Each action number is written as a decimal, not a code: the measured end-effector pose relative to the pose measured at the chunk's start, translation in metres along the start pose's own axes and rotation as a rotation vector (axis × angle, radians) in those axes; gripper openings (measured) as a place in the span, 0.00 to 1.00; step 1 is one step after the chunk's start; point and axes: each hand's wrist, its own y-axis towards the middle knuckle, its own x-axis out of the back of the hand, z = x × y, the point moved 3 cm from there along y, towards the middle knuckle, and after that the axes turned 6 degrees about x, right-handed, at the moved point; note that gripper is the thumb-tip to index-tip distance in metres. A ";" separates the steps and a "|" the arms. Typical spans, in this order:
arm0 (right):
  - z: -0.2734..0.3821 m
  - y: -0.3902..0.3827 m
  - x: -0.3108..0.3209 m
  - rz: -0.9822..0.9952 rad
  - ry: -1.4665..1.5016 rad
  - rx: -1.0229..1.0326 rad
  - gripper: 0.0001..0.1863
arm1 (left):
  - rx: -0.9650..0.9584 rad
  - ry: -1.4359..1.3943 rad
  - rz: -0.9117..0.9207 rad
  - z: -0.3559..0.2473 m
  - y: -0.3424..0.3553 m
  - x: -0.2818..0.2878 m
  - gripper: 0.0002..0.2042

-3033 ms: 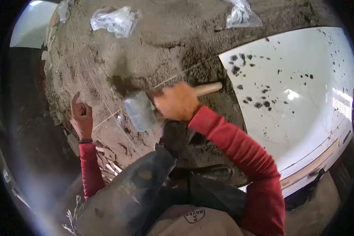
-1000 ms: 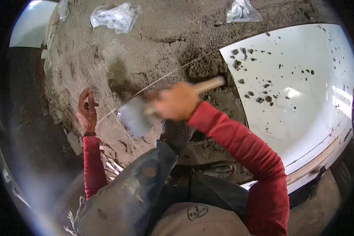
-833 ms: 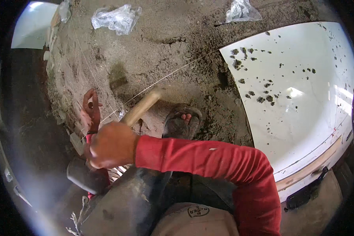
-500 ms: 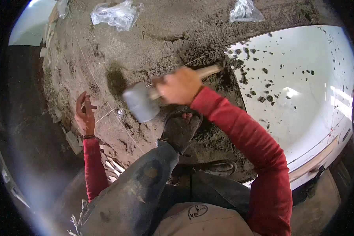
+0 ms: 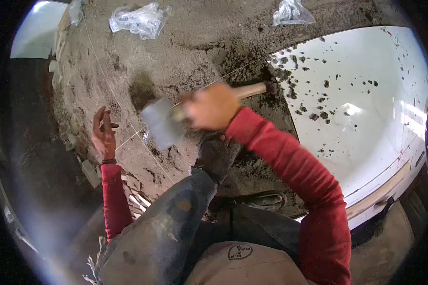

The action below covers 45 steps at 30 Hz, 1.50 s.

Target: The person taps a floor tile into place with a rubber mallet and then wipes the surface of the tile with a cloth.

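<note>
My right hand (image 5: pixel 213 107) grips the wooden handle of a rubber mallet (image 5: pixel 162 123) close to its head, and the grey head is smeared by motion. The free end of the handle points right, toward a large white glossy tile (image 5: pixel 354 95) strewn with dark crumbs. Away to the left, my left hand (image 5: pixel 103 130) hangs over the mortar bed (image 5: pixel 176 61), its fingers apart and slightly bent, holding nothing. Thin strings (image 5: pixel 100 61) cross between the hands, over the mortar. Whether the mallet head touches anything below cannot be made out.
Two crumpled clear plastic bags (image 5: pixel 141 20) lie on the mortar at the far side. My sandalled foot (image 5: pixel 215 154) is planted just below the mallet. Broken offcuts (image 5: pixel 140 202) lie by my left forearm, and a dark floor (image 5: pixel 31 156) runs along the left.
The mallet and my right hand have shifted slightly left. My left hand stays nearly in place, its fingers a little lower. The view has tilted slightly.
</note>
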 end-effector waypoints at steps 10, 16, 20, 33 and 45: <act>-0.040 -0.039 -0.023 0.227 -0.346 -0.123 0.16 | 0.019 0.016 0.043 0.024 0.001 -0.004 0.22; 0.060 0.032 0.007 -0.024 0.039 0.148 0.19 | 0.089 -0.008 -0.005 0.013 -0.005 -0.012 0.21; 0.092 0.042 -0.003 -0.212 0.374 -0.046 0.15 | 0.022 -0.022 0.040 0.030 0.015 -0.028 0.21; 0.099 0.056 0.015 -0.449 0.254 0.044 0.24 | 0.074 -0.072 0.048 0.009 0.015 -0.042 0.21; 0.015 0.003 0.060 -0.347 0.057 -0.305 0.21 | -0.033 -0.033 0.051 -0.033 0.021 -0.069 0.19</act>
